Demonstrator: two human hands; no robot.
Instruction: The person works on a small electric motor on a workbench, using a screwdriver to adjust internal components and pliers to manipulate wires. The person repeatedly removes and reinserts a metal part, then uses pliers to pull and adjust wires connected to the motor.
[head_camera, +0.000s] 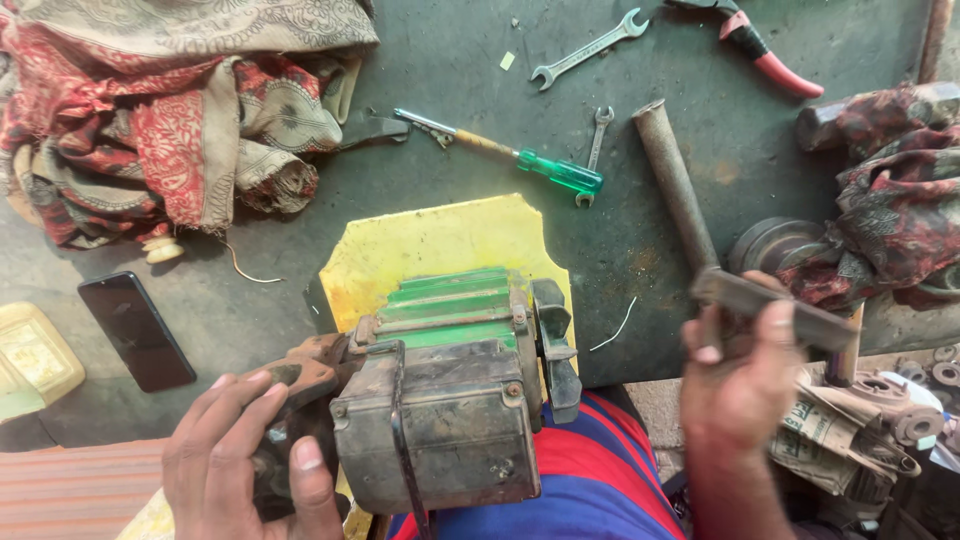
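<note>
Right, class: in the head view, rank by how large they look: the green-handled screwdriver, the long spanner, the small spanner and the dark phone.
1. Dark phone, largest in area.
2. Green-handled screwdriver, longest.
3. Long spanner.
4. Small spanner.
The phone lies nearer the camera, so its lead is unsure.

Under my left hand the motor is grimy grey-black with green fins, resting on a yellow board. Beyond it lies a screwdriver with a clear green handle. Up past my right hand — pliers with red grips. Far left of my left hand, a cloth in red and beige — paisley-patterned — and a black phone. My lap shows red-and-blue stripes.
</note>
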